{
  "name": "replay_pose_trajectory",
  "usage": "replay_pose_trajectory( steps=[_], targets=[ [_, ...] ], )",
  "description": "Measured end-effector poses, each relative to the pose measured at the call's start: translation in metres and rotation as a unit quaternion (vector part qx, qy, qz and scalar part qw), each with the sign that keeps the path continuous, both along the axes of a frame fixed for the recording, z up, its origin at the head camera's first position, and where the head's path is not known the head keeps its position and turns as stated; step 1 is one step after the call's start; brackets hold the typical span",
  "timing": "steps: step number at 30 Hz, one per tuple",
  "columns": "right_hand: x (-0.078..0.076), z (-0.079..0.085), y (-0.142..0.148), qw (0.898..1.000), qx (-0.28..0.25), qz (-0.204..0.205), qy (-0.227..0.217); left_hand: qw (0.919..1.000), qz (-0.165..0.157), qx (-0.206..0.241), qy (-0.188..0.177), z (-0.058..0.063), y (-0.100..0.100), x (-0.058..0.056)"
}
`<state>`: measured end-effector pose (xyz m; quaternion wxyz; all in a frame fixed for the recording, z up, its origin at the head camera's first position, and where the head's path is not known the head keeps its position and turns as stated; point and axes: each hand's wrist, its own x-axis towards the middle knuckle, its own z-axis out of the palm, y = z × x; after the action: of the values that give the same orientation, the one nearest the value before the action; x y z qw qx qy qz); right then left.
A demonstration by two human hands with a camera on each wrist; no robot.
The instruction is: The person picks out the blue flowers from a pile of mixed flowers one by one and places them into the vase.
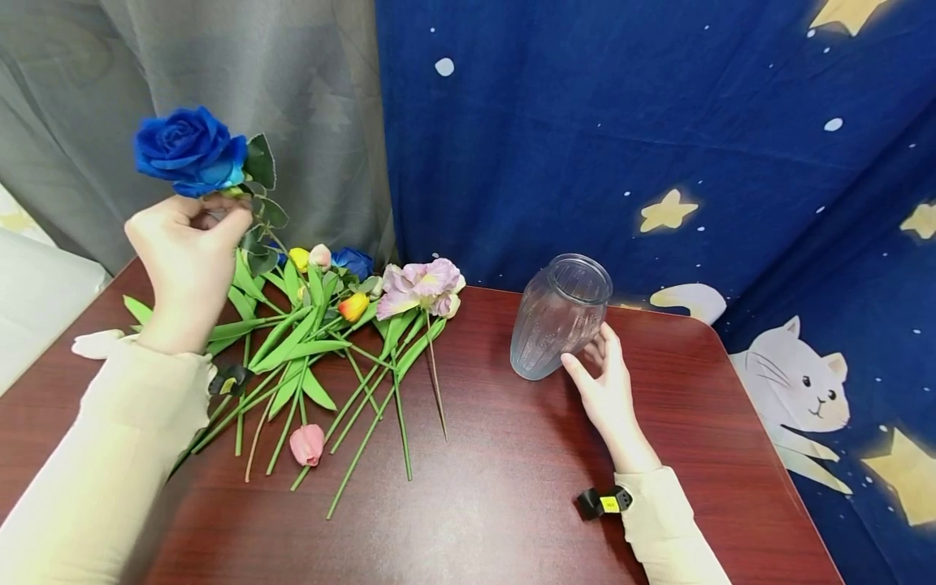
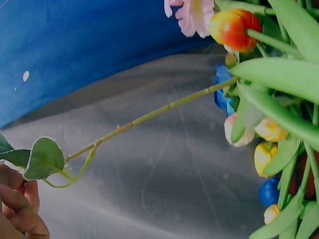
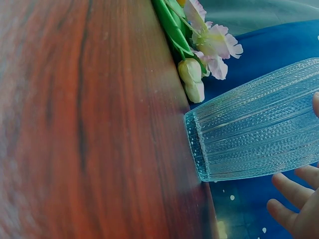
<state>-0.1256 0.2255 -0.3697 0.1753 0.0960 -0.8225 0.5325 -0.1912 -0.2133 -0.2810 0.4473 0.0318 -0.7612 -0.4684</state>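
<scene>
A blue rose [image 1: 186,150] is raised at the left, its stem pinched just below the bloom by my left hand [image 1: 192,252]. In the left wrist view its long stem [image 2: 159,109] slants down toward the pile of flowers, and the lower end is hidden behind green leaves. At the right a ribbed clear glass vase [image 1: 548,341] stands on the table. Around its lower right side is my right hand [image 1: 610,394], thumb and fingers spread and not curled tightly. Whether every fingertip touches the glass I cannot tell.
Several tulips with green leaves [image 1: 300,349] lie heaped at the left, with a pink tulip [image 1: 307,444] toward the front. A pale purple flower [image 1: 420,284] lies at the heap's right end. Curtains hang behind the brown table [image 1: 468,504].
</scene>
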Motion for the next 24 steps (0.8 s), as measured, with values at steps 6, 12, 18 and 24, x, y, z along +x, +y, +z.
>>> replay_pose_trajectory(
  steps=[6,12,18,24],
  targets=[
    [0.0,0.0,0.0,1.0,-0.002,0.001,0.002,0.9994,-0.027,0.021,0.004,0.005,0.018,0.011],
    [0.0,0.001,0.0,1.0,-0.003,-0.002,0.0,0.9976,-0.062,0.03,0.002,0.004,0.027,0.015],
    [0.0,0.001,0.001,1.0,-0.001,-0.004,0.001,0.9954,-0.086,0.035,-0.022,0.003,0.035,0.016],
    [0.001,0.001,0.0,1.0,0.003,-0.003,-0.001,0.9879,-0.125,0.051,-0.076,-0.004,0.044,0.018]
  ],
)
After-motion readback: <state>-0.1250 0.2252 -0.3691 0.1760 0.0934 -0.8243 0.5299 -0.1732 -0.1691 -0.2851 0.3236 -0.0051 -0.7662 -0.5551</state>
